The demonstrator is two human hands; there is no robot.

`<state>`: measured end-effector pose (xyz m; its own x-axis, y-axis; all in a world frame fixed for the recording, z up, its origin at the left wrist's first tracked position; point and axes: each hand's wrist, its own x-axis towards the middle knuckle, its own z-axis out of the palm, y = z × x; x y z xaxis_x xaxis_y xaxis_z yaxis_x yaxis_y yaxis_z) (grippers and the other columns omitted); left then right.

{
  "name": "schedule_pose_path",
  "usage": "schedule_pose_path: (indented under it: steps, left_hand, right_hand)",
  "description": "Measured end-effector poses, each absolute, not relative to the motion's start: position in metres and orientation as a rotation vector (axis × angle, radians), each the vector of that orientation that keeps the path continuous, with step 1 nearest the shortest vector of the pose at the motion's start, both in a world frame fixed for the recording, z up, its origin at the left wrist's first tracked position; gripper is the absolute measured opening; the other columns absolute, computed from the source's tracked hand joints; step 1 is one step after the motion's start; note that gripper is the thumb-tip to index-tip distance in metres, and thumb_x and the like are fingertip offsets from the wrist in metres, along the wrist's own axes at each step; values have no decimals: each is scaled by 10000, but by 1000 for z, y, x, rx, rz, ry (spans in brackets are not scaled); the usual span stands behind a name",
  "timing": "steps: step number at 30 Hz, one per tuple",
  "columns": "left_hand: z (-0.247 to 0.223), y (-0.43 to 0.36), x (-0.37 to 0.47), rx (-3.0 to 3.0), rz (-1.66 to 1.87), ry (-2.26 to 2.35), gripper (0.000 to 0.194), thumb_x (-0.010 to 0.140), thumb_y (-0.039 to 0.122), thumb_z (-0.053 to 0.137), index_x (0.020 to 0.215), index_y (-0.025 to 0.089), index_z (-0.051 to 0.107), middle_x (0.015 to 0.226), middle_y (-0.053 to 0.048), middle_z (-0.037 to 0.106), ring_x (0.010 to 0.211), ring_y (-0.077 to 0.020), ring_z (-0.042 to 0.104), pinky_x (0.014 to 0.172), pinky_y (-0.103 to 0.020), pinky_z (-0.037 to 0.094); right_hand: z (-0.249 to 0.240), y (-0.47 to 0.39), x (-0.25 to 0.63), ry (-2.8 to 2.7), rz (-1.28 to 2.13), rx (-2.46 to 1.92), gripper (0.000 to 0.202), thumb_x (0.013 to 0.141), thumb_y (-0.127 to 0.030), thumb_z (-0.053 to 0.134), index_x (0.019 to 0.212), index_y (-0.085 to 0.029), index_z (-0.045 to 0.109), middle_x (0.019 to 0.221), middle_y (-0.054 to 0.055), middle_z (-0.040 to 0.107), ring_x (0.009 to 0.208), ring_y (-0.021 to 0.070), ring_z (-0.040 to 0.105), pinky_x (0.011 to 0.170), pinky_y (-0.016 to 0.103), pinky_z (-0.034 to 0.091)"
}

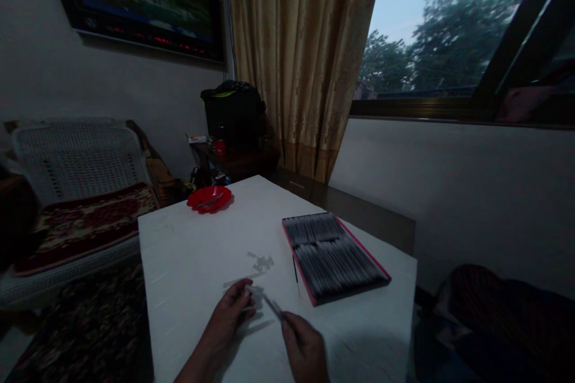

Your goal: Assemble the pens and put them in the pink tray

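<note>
Near the front of the white table [202, 251], my left hand [234, 306] pinches a small pale piece [255, 290] between thumb and fingers. My right hand [305, 344] grips a thin grey pen-like tool [272, 307], its tip pointing up and left towards that piece. Whether the two touch is too small to tell. Several small translucent strips [263, 263] lie just beyond my hands. To their right rests an open pink-edged box [390, 278] filled with rows of thin dark sticks, and a thin dark rod [295, 269] lies along its left side.
A red dish [209, 198] with something thin in it stands at the table's far left. Behind the table are a side table [242, 158] with a dark covered object and a curtain [300, 60]. A wicker seat [81, 161] is on the left, dark fabric [494, 311] on the right.
</note>
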<state>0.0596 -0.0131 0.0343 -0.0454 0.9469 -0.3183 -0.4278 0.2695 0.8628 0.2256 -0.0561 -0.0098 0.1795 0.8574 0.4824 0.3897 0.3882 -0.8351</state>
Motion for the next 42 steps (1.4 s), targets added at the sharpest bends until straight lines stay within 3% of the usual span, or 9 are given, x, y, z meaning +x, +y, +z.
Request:
schedule_pose_path:
  steps: [6, 11, 20, 30, 42]
  left_hand:
    - [33, -14, 61, 613, 1189, 1078, 379, 600, 423, 809, 854, 193, 647, 831, -6, 698, 733, -132, 655, 654, -229, 481]
    - [27, -15, 64, 630, 1144, 1066, 412, 570, 448, 821, 836, 191, 640, 798, 1, 696, 685, -117, 640, 597, -204, 456]
    - [32, -17, 64, 852, 1116, 1123, 470, 574, 454, 805, 937, 182, 681, 752, -29, 694, 691, -152, 622, 601, -243, 477]
    - [41, -9, 65, 1080, 986, 1047, 491, 521, 608, 761, 671, 173, 590, 495, 55, 533, 466, -90, 467, 487, -221, 359]
    - [36, -1, 69, 1157, 931, 1102, 581, 526, 707, 683, 724, 174, 564, 518, 53, 535, 481, -95, 480, 502, -231, 382]
  right_hand:
    - [-16, -55, 221, -1411, 465, -1224, 398, 889, -503, 464, 855, -225, 747, 790, 67, 747, 714, 194, 697, 684, 237, 550]
    - [-15, -55, 219, -1427, 482, -1217, 432, 898, -519, 438, 857, -218, 745, 775, 72, 742, 697, 191, 690, 670, 235, 547]
    - [-5, -57, 226, -1624, 520, -1213, 247, 884, -336, 512, 876, -210, 724, 776, 43, 736, 703, 167, 688, 660, 192, 519]
    - [5, -60, 228, -1759, 437, -1224, 355, 928, -311, 399, 796, -194, 707, 685, 49, 706, 617, 156, 656, 610, 195, 488]
    - [-4, -56, 227, -1735, 450, -1263, 315, 922, -278, 395, 796, -200, 673, 689, 39, 696, 638, 165, 658, 600, 211, 483]
